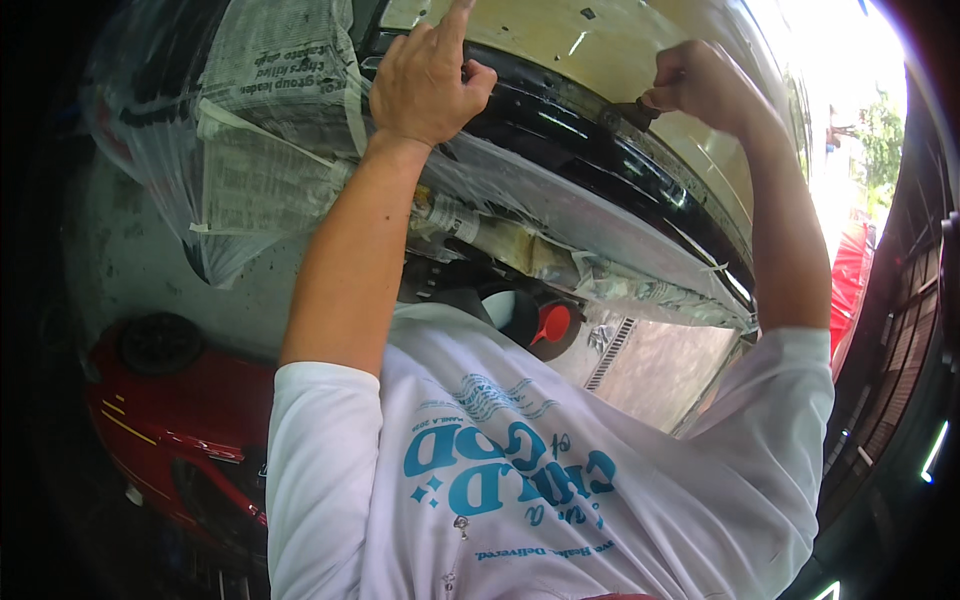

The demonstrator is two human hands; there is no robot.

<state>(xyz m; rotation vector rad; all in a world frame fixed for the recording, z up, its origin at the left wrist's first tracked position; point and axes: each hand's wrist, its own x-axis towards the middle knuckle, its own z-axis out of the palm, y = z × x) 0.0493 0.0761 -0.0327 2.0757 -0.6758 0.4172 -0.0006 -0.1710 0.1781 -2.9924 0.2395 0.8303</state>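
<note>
I see my right hand [700, 90] at the far right, its fingers pinching a small dark tool [632, 115]. The tool sits where the pale yellow panel [640, 45] meets the curved black strip [530, 120], and I think the tight pinch keeps its flat end low against that edge. My left hand [432, 90] is over to the left, one finger stretched out, the thumb apart and the others curled. I see nothing in it; maybe it is there to lean or steady, but I can't tell how hard it presses. Newspaper [275, 185] and a clear plastic sheet [160, 130] hang on the left, probably to keep dirt off what is under them. The newspaper has black print, big and small. The white shirt [440, 390] near me has blue letters. I spot no maker's label on the tool.
</note>
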